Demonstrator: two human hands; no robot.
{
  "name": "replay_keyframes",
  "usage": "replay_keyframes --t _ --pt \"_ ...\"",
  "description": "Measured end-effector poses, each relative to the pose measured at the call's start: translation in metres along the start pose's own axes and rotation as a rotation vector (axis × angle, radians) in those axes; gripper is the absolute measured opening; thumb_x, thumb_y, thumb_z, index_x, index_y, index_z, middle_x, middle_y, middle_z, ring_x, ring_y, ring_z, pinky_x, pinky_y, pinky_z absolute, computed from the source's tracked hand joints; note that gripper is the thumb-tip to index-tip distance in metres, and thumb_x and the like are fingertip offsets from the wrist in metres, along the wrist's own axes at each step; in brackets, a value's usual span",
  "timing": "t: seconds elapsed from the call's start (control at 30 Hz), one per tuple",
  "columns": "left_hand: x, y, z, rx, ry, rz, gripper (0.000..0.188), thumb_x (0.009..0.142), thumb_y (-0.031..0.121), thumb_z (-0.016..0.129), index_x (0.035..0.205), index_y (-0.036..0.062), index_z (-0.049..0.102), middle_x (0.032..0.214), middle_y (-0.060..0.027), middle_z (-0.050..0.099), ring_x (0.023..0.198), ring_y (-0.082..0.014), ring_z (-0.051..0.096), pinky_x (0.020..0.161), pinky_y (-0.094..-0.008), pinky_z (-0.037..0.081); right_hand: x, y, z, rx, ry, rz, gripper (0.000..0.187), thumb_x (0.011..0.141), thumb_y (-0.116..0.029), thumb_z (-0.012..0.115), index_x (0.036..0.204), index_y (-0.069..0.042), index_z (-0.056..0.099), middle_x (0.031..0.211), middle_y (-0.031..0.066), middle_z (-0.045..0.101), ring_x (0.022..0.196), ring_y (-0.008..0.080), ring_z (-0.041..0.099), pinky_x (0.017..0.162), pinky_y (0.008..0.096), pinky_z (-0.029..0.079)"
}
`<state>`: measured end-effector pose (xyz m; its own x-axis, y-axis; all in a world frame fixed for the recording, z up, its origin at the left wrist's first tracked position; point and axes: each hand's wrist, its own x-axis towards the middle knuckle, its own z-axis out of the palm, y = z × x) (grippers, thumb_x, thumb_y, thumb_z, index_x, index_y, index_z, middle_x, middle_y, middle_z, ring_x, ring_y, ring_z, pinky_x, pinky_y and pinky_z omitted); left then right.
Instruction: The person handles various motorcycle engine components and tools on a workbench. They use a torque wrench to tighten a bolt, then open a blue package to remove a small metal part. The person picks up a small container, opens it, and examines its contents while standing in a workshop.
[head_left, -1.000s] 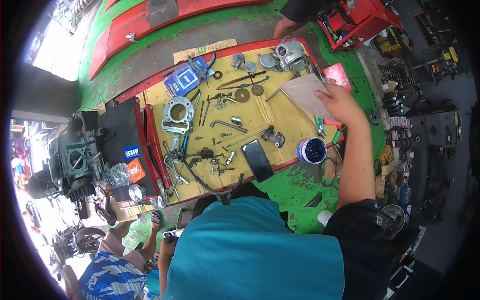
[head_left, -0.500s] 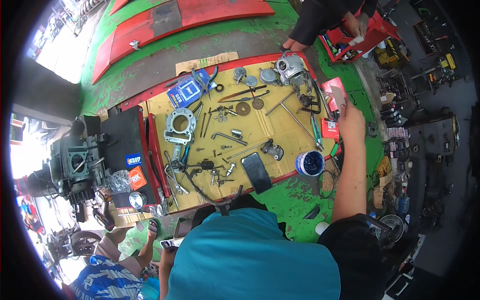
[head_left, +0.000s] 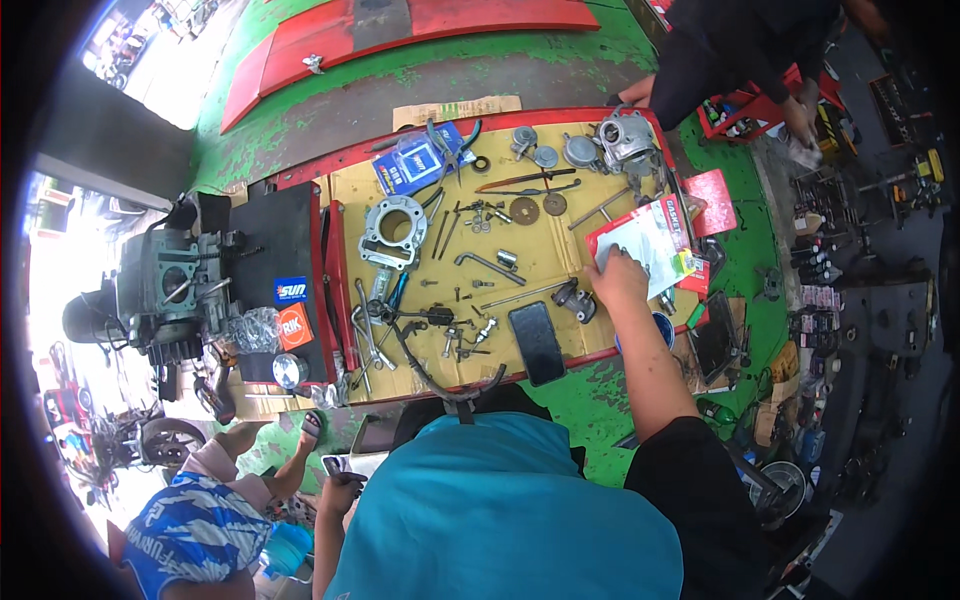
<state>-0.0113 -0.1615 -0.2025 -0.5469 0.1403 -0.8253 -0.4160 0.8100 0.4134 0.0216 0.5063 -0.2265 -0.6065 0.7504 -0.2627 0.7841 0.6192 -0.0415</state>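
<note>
My right hand [head_left: 620,278] reaches over the right side of the work table and grips a flat red-and-white packet [head_left: 645,250] by its near left edge. Under my forearm the rim of a blue tub [head_left: 662,324] is partly hidden. A small metal engine part [head_left: 575,300] lies just left of that hand, beside a dark smartphone [head_left: 537,343]. Low at the left of my teal shirt is my left hand [head_left: 342,492], its fingers curled round something dark and slim that I cannot make out.
Cardboard covers the table, with a metal cylinder block [head_left: 393,232], blue box [head_left: 420,160], cylinder head [head_left: 626,142], wrenches and bolts. An engine [head_left: 165,285] stands left, near a piston [head_left: 290,370]. Another red packet [head_left: 712,203] lies right. One person is at far right, another at lower left.
My right hand has moved left and inward from the table's right edge, bringing the packet over the tools. The view has shifted, and the person at far right has moved.
</note>
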Motion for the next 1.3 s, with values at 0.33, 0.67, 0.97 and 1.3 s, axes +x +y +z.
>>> replay_keyframes --t 0.33,0.67,0.97,1.3 --pt "-0.025 -0.023 0.028 -0.105 0.054 -0.116 0.024 0.082 0.003 0.061 0.099 -0.0007 0.078 0.079 -0.0081 0.072 0.067 -0.0147 0.065 0.063 -0.0279 0.053 0.025 -0.132 0.03 0.379 0.113 -0.503 0.028 0.086 -0.024 0.073 0.109 -0.007 0.073 0.104 0.0123 0.069 0.104 0.033 0.063 0.089 0.0444 0.051" --pt "-0.065 -0.006 0.043 -0.167 0.126 -0.169 0.019 0.084 0.004 0.065 0.097 -0.0019 0.077 0.084 -0.0103 0.074 0.072 -0.0154 0.068 0.068 -0.0305 0.056 0.067 -0.198 0.076 0.195 0.152 -0.57 0.02 0.086 -0.022 0.071 0.104 -0.013 0.074 0.105 0.0051 0.065 0.11 0.0272 0.059 0.092 0.046 0.047" --pt "-0.052 -0.102 0.065 -0.231 0.143 -0.308 0.022 0.082 0.008 0.07 0.098 -0.0031 0.077 0.088 -0.0133 0.075 0.077 -0.0185 0.07 0.071 -0.033 0.056 0.067 -0.153 0.061 1.076 0.169 -0.364 0.013 0.093 -0.013 0.07 0.099 -0.002 0.067 0.086 0.01 0.071 0.073 0.0167 0.066 0.067 0.0297 0.052" --pt "-0.009 -0.047 0.022 -0.106 0.063 -0.091 0.024 0.084 0.002 0.062 0.102 0.0005 0.078 0.08 -0.0064 0.072 0.068 -0.0127 0.064 0.063 -0.0278 0.052 -0.001 -0.072 0.023 1.636 -0.058 -0.129 0.013 0.1 -0.012 0.063 0.106 -0.001 0.067 0.082 0.0025 0.063 0.073 0.0096 0.054 0.068 0.0243 0.045"
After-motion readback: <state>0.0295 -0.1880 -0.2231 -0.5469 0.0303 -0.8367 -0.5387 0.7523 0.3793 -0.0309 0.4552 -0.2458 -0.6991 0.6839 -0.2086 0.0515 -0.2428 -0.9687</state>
